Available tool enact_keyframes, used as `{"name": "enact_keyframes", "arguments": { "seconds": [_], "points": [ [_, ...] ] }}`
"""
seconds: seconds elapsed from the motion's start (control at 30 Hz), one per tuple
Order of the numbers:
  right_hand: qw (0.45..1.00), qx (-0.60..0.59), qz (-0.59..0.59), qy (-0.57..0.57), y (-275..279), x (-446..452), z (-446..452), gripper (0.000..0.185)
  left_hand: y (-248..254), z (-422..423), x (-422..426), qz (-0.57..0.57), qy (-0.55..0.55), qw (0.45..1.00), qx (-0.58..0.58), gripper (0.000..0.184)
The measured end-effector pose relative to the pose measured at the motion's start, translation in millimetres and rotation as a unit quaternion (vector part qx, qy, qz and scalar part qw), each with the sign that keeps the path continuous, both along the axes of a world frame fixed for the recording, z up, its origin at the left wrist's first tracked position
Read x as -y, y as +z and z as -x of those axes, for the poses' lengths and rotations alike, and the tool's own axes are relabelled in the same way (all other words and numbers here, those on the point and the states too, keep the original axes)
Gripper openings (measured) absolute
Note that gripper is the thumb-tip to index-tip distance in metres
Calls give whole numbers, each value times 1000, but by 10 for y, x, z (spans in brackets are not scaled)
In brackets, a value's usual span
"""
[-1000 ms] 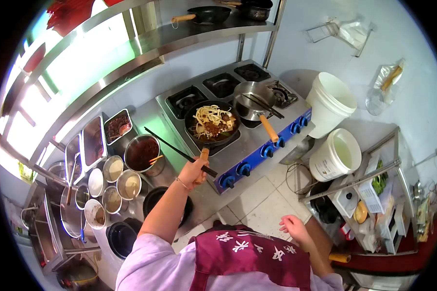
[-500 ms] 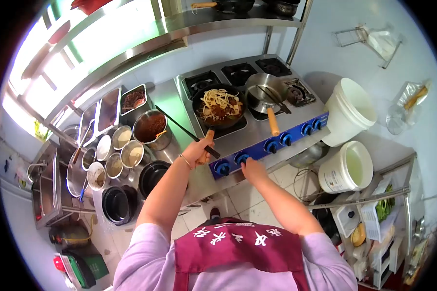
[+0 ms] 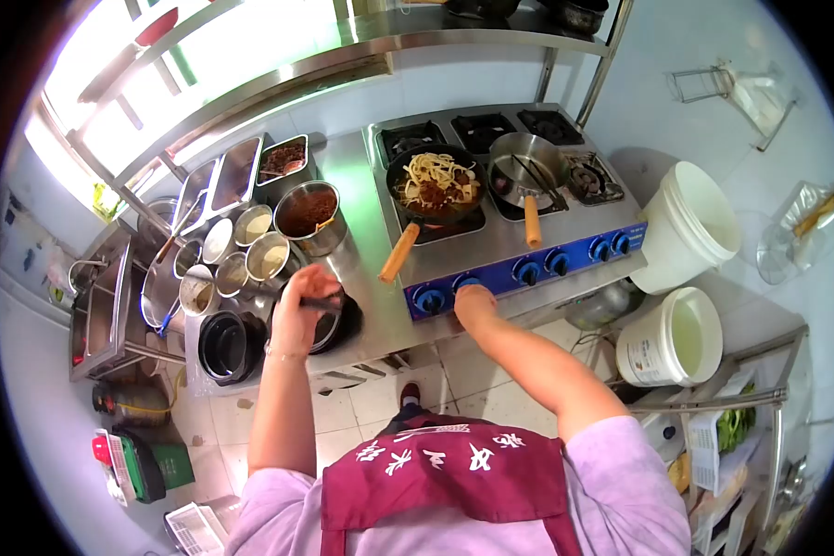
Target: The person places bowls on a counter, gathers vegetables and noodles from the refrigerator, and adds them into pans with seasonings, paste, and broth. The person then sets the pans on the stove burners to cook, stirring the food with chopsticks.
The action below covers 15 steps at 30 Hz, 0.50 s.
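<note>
My left hand (image 3: 304, 301) is closed around black chopsticks (image 3: 322, 304), above a black pot at the counter's front edge. My right hand (image 3: 473, 296) has its fingers on a blue stove knob (image 3: 466, 282), second from the left. The black frying pan (image 3: 411, 212) sits on the front left burner with noodles (image 3: 437, 176) and reddish-brown sauce in it. Its wooden handle (image 3: 399, 253) points toward me with no hand on it. To its right stands a steel saucepan (image 3: 526, 148) with another pair of chopsticks (image 3: 539, 178) resting in it.
Steel pots and bowls of sauces and powders (image 3: 267, 257) crowd the counter's left side, with a black pot (image 3: 226, 347) in front. White buckets (image 3: 686, 232) stand right of the stove. A metal shelf (image 3: 473, 30) with pans runs above.
My left hand has let go of the pan handle and moved left with the chopsticks. My right hand rose from my side to the stove knob and stays there. The view has shifted.
</note>
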State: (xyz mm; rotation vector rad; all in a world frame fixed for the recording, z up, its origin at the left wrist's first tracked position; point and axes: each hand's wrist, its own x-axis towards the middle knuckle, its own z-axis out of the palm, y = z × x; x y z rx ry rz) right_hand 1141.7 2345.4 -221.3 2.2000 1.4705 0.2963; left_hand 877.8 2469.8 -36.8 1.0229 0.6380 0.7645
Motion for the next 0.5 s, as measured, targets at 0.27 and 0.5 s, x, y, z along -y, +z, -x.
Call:
{"name": "enact_keyframes", "arguments": {
  "seconds": [0.27,0.5],
  "points": [
    [997,68,-22,31,-83,5,5,30,-171,687,923,61,-110,992,-5,39],
    [994,94,40,45,-64,-43,-15,29,-289,750,1342,80,-110,991,-19,39]
  ]
}}
